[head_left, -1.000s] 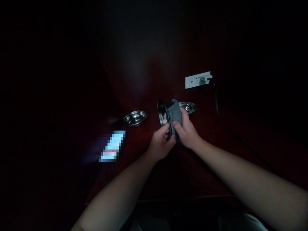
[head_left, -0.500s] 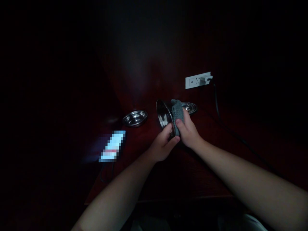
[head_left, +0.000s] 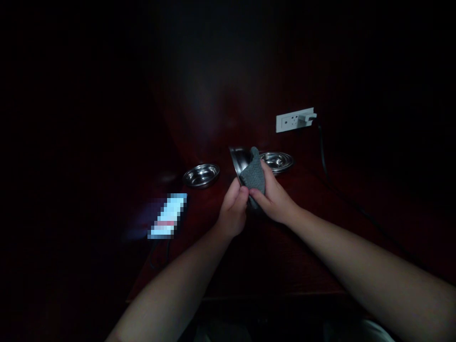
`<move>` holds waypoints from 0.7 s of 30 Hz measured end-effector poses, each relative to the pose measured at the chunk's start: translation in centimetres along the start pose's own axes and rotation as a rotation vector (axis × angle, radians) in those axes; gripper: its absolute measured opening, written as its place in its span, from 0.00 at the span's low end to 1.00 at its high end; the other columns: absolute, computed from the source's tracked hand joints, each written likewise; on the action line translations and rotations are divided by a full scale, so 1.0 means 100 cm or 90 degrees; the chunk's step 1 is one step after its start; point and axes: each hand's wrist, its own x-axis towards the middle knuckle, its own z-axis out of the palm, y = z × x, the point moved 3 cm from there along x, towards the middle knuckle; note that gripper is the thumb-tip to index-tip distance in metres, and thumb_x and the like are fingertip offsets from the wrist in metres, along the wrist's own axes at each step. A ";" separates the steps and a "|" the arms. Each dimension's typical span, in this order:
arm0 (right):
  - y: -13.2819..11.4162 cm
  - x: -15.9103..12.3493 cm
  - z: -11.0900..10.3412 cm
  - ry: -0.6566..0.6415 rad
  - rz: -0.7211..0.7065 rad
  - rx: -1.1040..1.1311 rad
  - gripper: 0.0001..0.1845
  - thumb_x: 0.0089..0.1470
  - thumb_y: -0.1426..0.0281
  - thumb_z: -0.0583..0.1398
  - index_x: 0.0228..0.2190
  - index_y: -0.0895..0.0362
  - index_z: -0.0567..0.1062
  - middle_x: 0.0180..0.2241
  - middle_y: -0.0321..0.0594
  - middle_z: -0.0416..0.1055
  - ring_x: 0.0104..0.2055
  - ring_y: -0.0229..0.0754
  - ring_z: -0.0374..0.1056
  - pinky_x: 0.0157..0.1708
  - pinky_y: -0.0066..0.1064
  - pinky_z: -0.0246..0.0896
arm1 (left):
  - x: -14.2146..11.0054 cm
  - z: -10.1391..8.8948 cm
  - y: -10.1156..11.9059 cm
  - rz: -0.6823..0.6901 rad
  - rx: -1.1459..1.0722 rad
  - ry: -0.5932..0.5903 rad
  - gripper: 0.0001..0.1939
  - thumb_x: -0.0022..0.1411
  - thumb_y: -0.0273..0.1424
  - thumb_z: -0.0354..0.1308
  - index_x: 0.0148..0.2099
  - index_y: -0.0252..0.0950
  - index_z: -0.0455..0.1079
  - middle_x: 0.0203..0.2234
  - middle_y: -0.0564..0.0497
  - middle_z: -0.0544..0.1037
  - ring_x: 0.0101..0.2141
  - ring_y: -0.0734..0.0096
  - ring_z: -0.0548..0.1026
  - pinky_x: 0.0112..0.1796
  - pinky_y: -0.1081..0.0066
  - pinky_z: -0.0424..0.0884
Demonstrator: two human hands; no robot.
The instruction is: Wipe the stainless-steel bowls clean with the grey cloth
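A shiny metal bowl (head_left: 241, 159) is held up above the dark red table (head_left: 270, 266), tipped on its side with its outer wall showing. My left hand (head_left: 234, 206) is closed on the bowl's lower rim, thumb near the cloth's edge. A grey textured cloth (head_left: 254, 175) lies against the outside of the bowl, and my right hand (head_left: 276, 197) is closed round it, pressing it to the metal. The fingers of my right hand are partly hidden behind the cloth. Both thumbs nearly meet.
One shallow metal bowl (head_left: 201, 175) stands on the table to the left. Behind my right hand are stacked metal dishes (head_left: 277, 162). A lit phone (head_left: 167, 216) lies at the left. On the wall, a white socket (head_left: 294, 120) holds a plug with a black cable (head_left: 323, 154).
The bowl has turned so its outer wall faces me instead of its inside. Both hands have shifted slightly left, and the cloth now spreads over more of the outside.
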 end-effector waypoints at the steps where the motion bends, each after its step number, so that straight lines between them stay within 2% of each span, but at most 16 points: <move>1: 0.000 0.000 0.000 -0.008 0.000 -0.008 0.42 0.53 0.62 0.56 0.62 0.57 0.41 0.63 0.51 0.43 0.64 0.54 0.42 0.60 0.52 0.41 | 0.001 -0.001 -0.001 -0.009 -0.007 0.025 0.22 0.62 0.42 0.47 0.56 0.39 0.61 0.48 0.45 0.71 0.48 0.60 0.70 0.46 0.62 0.68; 5: 0.001 0.000 0.000 -0.035 0.000 -0.034 0.44 0.51 0.62 0.57 0.62 0.56 0.41 0.63 0.51 0.43 0.64 0.54 0.40 0.61 0.54 0.40 | 0.005 -0.003 0.002 0.002 -0.068 0.095 0.22 0.63 0.41 0.46 0.56 0.41 0.60 0.50 0.46 0.70 0.49 0.61 0.69 0.46 0.63 0.69; 10: 0.005 0.000 0.000 -0.068 -0.012 -0.067 0.45 0.51 0.62 0.58 0.62 0.56 0.41 0.64 0.50 0.42 0.65 0.54 0.38 0.61 0.54 0.40 | 0.015 -0.006 0.004 -0.002 -0.184 0.150 0.22 0.62 0.40 0.47 0.54 0.34 0.62 0.49 0.43 0.71 0.51 0.60 0.68 0.49 0.60 0.65; 14: 0.008 0.000 0.001 -0.088 -0.008 -0.071 0.45 0.52 0.61 0.57 0.62 0.57 0.40 0.64 0.51 0.41 0.65 0.52 0.38 0.61 0.52 0.40 | 0.016 -0.009 0.005 -0.007 -0.215 0.123 0.24 0.62 0.42 0.48 0.54 0.32 0.62 0.49 0.40 0.71 0.51 0.58 0.68 0.50 0.58 0.65; 17: 0.007 0.000 0.001 -0.091 -0.011 -0.066 0.45 0.52 0.61 0.57 0.62 0.57 0.39 0.64 0.52 0.41 0.65 0.52 0.38 0.61 0.52 0.41 | 0.013 -0.007 0.006 0.022 -0.182 0.069 0.25 0.56 0.38 0.58 0.54 0.36 0.61 0.49 0.42 0.71 0.50 0.60 0.69 0.50 0.59 0.65; 19: 0.006 0.000 0.001 -0.094 -0.022 -0.070 0.45 0.52 0.61 0.57 0.62 0.57 0.38 0.64 0.52 0.40 0.65 0.52 0.37 0.61 0.52 0.41 | 0.011 -0.007 0.004 0.028 -0.152 0.079 0.27 0.52 0.33 0.62 0.53 0.37 0.61 0.47 0.44 0.72 0.47 0.62 0.71 0.50 0.61 0.65; 21: 0.006 -0.001 0.002 -0.096 -0.026 -0.081 0.46 0.52 0.60 0.57 0.63 0.57 0.38 0.64 0.53 0.40 0.65 0.52 0.37 0.61 0.52 0.41 | 0.011 -0.007 0.002 0.026 -0.145 0.108 0.25 0.52 0.31 0.61 0.53 0.37 0.62 0.45 0.45 0.73 0.45 0.64 0.72 0.49 0.61 0.65</move>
